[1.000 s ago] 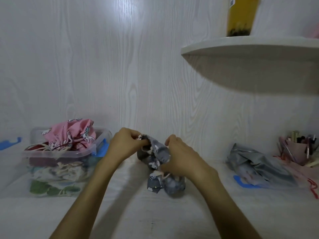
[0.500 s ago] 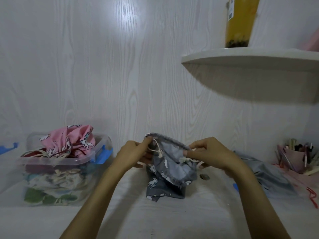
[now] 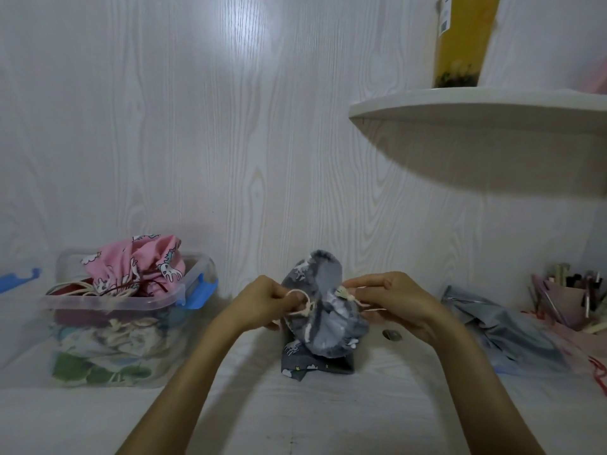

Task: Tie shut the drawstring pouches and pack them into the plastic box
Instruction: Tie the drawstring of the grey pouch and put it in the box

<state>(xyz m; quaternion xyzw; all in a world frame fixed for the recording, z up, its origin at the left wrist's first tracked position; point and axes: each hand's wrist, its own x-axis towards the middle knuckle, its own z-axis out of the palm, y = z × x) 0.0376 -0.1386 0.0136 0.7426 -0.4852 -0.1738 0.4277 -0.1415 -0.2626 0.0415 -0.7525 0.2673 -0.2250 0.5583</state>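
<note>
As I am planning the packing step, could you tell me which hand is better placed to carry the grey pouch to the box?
Left, probably: the box stands on the left hand's side.

Nothing's really reading here: the yellow bottle (image 3: 460,44) sitting on the shelf (image 3: 476,106) is showing a white label strip, but it's too blurry.

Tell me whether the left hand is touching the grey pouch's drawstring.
Touching: the head view shows the left hand pinching the cream drawstring loop beside the grey pouch.
</note>
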